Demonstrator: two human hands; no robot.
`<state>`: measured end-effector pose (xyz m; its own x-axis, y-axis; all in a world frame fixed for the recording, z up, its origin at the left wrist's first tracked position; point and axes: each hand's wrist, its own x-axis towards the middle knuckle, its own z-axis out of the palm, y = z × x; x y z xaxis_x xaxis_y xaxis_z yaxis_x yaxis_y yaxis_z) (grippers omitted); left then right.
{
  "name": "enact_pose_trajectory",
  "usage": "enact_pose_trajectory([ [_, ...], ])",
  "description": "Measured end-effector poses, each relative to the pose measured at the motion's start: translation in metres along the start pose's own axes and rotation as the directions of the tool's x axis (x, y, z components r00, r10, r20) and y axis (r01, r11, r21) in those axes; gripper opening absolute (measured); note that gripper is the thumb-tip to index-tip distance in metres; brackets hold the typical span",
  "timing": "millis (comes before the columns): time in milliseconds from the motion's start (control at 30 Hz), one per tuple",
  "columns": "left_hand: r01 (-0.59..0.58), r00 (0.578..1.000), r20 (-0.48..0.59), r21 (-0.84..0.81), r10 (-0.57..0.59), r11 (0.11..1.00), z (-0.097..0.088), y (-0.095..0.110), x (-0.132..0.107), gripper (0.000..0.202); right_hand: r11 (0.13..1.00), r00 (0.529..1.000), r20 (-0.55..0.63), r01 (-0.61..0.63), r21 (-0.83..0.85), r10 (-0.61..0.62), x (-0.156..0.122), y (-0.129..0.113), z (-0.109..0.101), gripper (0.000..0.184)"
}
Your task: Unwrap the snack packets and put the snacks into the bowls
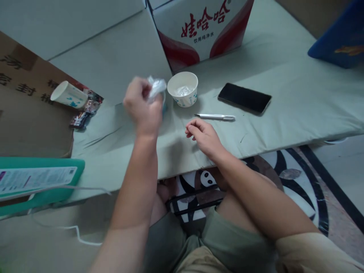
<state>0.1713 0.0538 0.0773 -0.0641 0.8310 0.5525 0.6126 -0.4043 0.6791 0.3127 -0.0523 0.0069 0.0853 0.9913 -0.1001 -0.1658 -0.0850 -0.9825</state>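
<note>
Left grip (145, 108) pinched crumpled clear plastic (157, 87) | right grip (203, 135) curled closed, apparently empty | printed paper cup (186, 101) stood right of left grip | light pinch likely suited plastic

worktop (301, 83), pale green cover | upright blue-patterned paper bowl (187, 100) | mostly hidden blue-marked container (164, 106) | white pen-like tool (217, 116) | black-screened smartphone (245, 98) | red-and-white Wahaha water carton (203, 47) at back | glossy packets (80, 120) at left
</note>
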Motion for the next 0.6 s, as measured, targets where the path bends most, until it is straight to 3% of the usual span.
enact_pose_trajectory([
  [133, 0.011, 0.936, 0.347, 0.153, -0.064, 0.988, 0.061, 0.021, 0.047, 0.040, 0.998, 0.999, 0.036, 0.029, -0.050, -0.027, 0.001, -0.002, -0.002, 0.019],
  [233, -0.016, 0.840, 0.508, 0.375, -0.191, 0.927, 0.098, 0.021, 0.060, 0.043, 0.998, 0.999, 0.025, 0.032, -0.060, -0.031, 0.003, -0.003, -0.009, 0.017],
  [300, -0.033, 0.742, 0.599, 0.482, -0.301, 0.876, 0.114, 0.017, 0.063, 0.041, 0.998, 1.000, 0.014, 0.024, -0.058, -0.024, 0.006, -0.003, -0.013, 0.017],
  [400, 0.008, 0.566, 0.665, 0.587, -0.488, 0.809, 0.129, 0.012, 0.067, 0.031, 0.999, 1.000, 0.008, 0.014, -0.035, -0.014, 0.009, -0.003, -0.017, 0.016],
  [467, 0.033, 0.495, 0.680, 0.607, -0.541, 0.794, 0.133, 0.013, 0.071, 0.024, 1.000, 1.000, 0.012, 0.016, -0.024, -0.016, 0.010, -0.004, -0.019, 0.015],
  [533, 0.019, 0.453, 0.692, 0.622, -0.561, 0.783, 0.133, 0.021, 0.077, 0.024, 0.999, 1.000, 0.012, 0.021, -0.024, -0.021, 0.010, -0.005, -0.020, 0.014],
  [567, -0.006, 0.458, 0.691, 0.632, -0.560, 0.775, 0.131, 0.027, 0.080, 0.023, 0.999, 1.000, 0.009, 0.024, -0.024, -0.024, 0.010, -0.006, -0.021, 0.014],
  [600, -0.035, 0.498, 0.686, 0.627, -0.531, 0.778, 0.126, 0.035, 0.081, 0.021, 0.999, 1.000, 0.006, 0.027, -0.021, -0.026, 0.010, -0.006, -0.023, 0.015],
])
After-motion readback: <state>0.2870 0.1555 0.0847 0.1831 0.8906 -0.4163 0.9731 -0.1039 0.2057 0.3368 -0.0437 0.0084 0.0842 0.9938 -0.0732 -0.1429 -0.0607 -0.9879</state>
